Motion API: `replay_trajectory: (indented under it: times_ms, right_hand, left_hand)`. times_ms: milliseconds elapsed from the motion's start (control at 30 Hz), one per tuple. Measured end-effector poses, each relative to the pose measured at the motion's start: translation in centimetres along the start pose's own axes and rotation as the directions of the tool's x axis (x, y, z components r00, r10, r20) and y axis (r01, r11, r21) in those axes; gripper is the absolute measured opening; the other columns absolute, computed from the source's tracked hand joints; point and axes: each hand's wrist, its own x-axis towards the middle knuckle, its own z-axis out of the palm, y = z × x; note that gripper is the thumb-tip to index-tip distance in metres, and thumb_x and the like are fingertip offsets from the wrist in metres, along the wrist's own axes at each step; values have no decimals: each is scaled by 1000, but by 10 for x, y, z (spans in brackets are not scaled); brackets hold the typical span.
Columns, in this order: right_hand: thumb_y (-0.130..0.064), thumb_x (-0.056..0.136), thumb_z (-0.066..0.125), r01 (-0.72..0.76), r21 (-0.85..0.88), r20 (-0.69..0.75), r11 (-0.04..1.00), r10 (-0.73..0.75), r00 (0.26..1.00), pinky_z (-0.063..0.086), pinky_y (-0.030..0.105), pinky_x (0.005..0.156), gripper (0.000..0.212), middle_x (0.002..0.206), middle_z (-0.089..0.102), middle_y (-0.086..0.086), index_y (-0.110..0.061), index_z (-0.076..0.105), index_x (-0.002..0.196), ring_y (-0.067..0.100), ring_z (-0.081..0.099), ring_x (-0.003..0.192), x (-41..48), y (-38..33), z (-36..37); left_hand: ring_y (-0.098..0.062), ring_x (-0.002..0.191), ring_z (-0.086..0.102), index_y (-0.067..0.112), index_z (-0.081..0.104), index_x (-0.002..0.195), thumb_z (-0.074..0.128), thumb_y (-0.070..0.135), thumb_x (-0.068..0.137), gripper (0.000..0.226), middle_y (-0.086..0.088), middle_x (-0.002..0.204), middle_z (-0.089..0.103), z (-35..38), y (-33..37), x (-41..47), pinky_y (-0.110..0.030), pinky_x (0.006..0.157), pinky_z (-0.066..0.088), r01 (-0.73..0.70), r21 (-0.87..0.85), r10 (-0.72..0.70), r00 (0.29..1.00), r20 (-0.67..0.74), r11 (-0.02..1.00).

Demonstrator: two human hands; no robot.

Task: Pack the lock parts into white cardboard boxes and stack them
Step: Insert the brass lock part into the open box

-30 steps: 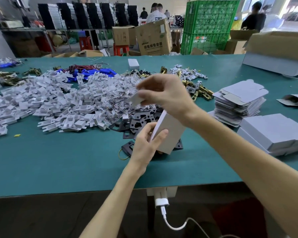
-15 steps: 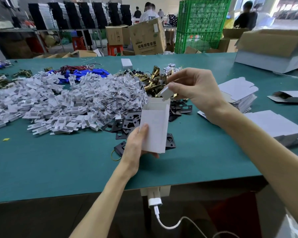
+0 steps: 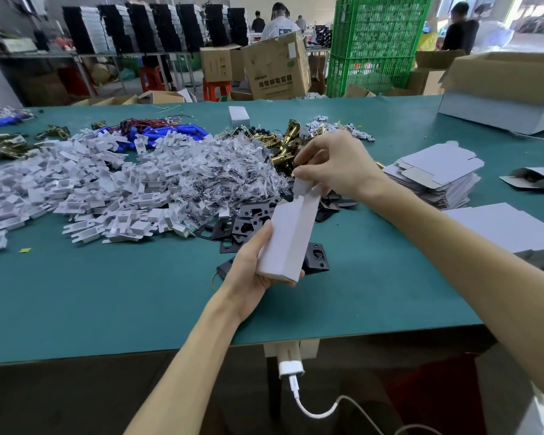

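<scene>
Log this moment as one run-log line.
left hand: holds white box, tilted, above table | right hand: pinches top flap | box top: not closed

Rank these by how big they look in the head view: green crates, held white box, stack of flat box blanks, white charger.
1. green crates
2. stack of flat box blanks
3. white box, close behind; it is nearer the camera, so this pair is unsure
4. white charger
</scene>
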Motion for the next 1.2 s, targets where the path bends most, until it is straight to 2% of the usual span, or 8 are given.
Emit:
replay_trajectory:
  times_ms: [333,433,533,700,867,967,1067,1200]
  right_hand:
    - [-8,89,76,-221,-194,175,956,255,951,56,27,47,9,78,75,19,0,76,93,29,72,64,8,-2,-15]
    - [-11,88,77,-212,-276,267,938,286,920,58,28,52,11,75,72,17,0,77,89,23,63,54,10,-3,-13]
    - [-18,89,78,-182,-397,301,900,314,900,44,18,38,15,65,67,8,-2,78,88,14,56,38,8,-2,-8]
    - [-21,93,72,-128,-522,299,843,321,899,49,23,47,20,75,73,13,-1,77,92,19,63,51,3,4,-3]
    - [-16,90,74,-70,-524,324,849,275,905,45,18,42,9,66,70,4,-10,78,86,8,59,40,-1,7,-9]
    - [-17,87,76,-20,-502,314,865,204,927,56,26,56,5,71,74,2,-15,80,85,18,70,63,-2,8,-15]
    - [-16,86,76,31,-514,346,858,174,922,57,26,62,18,70,74,-5,-27,73,71,16,73,71,-6,6,-16]
    - [-16,87,76,72,-505,382,860,148,912,61,37,79,11,80,76,-1,-25,75,79,18,73,81,-9,6,-15]
  left_hand:
    - [-27,67,72,14,64,132,59,45,99,45,-15,105,76,-1,3,1,-27,48,54,91,-5,-91,995,36,996]
    - [-26,68,72,12,67,130,60,42,99,43,-17,106,74,0,3,-1,-26,47,55,135,-32,-131,987,96,990]
    - [-27,70,73,13,66,129,57,42,101,41,-16,106,75,2,2,-3,-27,49,56,147,-17,-144,982,119,989]
    - [-32,77,75,12,60,136,52,43,106,44,-15,104,76,3,0,-3,-30,52,56,144,44,-149,978,149,989]
    - [-33,85,76,10,60,136,54,44,104,47,-16,111,76,5,-1,-1,-36,61,61,124,93,-136,981,138,988]
    - [-26,101,73,6,60,134,58,42,102,48,-12,117,76,8,-3,-1,-37,85,60,88,123,-100,991,88,988]
    - [-26,105,66,-6,53,139,62,39,99,61,-12,117,72,11,-3,-2,-33,86,53,79,163,-89,995,54,983]
    - [-29,109,66,-10,49,141,67,35,98,65,-22,128,69,12,-2,-4,-35,86,53,74,180,-88,993,75,981]
